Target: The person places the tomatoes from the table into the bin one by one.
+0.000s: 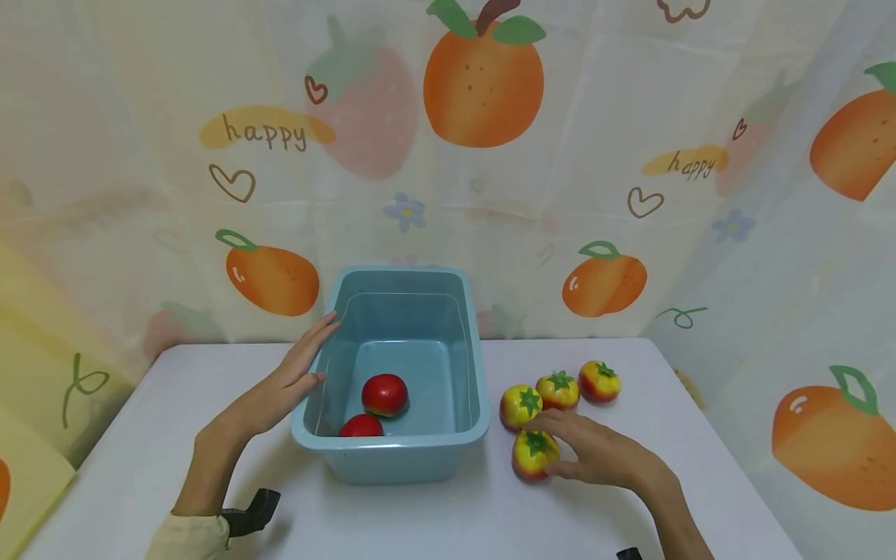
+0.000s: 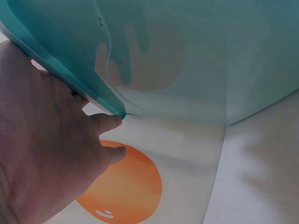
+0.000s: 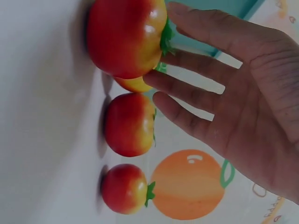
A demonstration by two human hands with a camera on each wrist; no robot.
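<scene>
A light blue plastic basin (image 1: 399, 464) stands on the table, with two red fruits inside, one red fruit (image 1: 384, 393) near the middle and another (image 1: 361, 426) partly hidden by the front wall. My left hand (image 1: 280, 389) rests along the basin's left rim, fingers extended. To the right of the basin, several red-and-yellow tomatoes with green leafy tops sit on the table. My right hand (image 1: 595, 453) is over the nearest tomato (image 1: 533, 457), its thumb and fingers spread loosely about the top; whether they touch it I cannot tell. Another tomato (image 1: 519, 406) lies just beyond the fingertips.
Two more tomatoes, one (image 1: 558, 390) and another (image 1: 599, 382), sit farther back to the right. The white table (image 1: 392, 525) ends against a fruit-printed curtain (image 1: 490, 210) behind the basin. A black strap (image 1: 250, 513) is on the left wrist.
</scene>
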